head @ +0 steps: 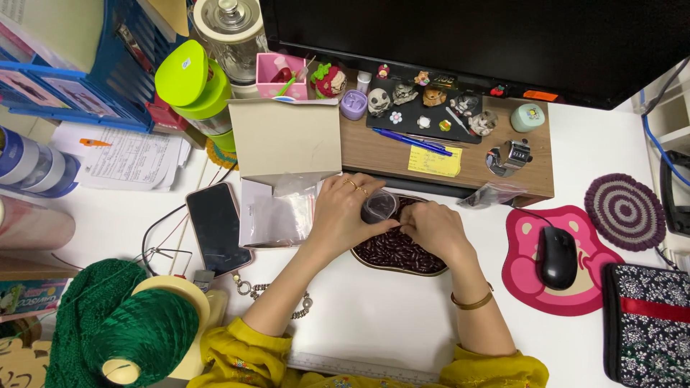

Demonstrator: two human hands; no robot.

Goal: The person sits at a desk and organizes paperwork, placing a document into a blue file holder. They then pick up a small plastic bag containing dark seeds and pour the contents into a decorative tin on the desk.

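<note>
From here I see my left hand (pixel 343 214) wrapped around a small clear plastic bag (pixel 379 205), gathered into a cup shape with its mouth up, held just above the far rim of an oval dark tray (pixel 368 262) filled with glossy dark-red beads (pixel 395 250). My right hand (pixel 436 228) sits at the bag's three o'clock with the fingertips pinched together at its mouth; whether they hold a bead or only the film I cannot tell, since they are too small to read. The two hands touch at the bag, near the middle of the white desk (pixel 374 316). I judge the bag to be very light, soft and crinkly, likely to collapse or slip if held loosely, so the hold belongs round its gathered sides just under the mouth, as the left hand has it. The beads look hard, smooth and tiny, so they should roll and scatter easily; a fingertip pinch suits them best. At the tray's nine o'clock lie an open grey cardboard box (pixel 286 140) with more clear bags and a black phone (pixel 218 227); at its three o'clock a black computer mouse (pixel 558 256) rests on a pink pad (pixel 535 287).
</note>
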